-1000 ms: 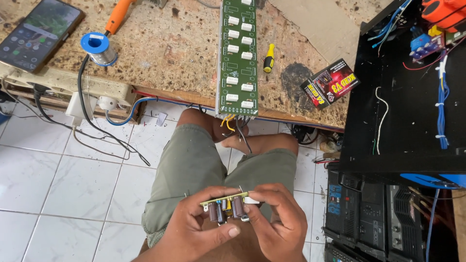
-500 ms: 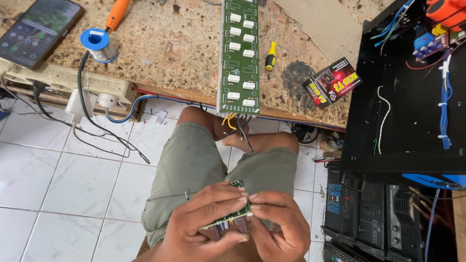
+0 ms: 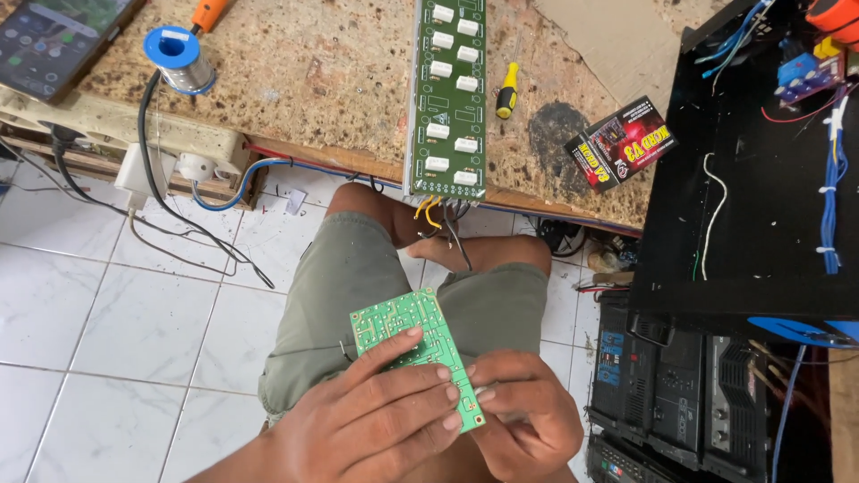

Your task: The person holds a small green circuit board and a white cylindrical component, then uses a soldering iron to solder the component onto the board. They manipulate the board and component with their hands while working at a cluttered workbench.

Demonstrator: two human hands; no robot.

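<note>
Over the lap, small green circuit board (image 3: 413, 347) pinched solder-side up between left hand (image 3: 380, 420) and right hand (image 3: 528, 420) fingers — inspection apparently under way, no soldering tool taken up.

Toward nine o'clock the tiled floor (image 3: 116, 358) lay open; at twelve the worktop (image 3: 313, 80) edge and hanging wires (image 3: 443, 228) blocked, at three the black chassis (image 3: 743, 179).

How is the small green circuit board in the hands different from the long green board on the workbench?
The small circuit board is short, held tilted over the lap by the left hand and right hand. The long board lies flat on the workbench. The small one shows its solder side, the long one rows of white parts. Both are green.
</note>
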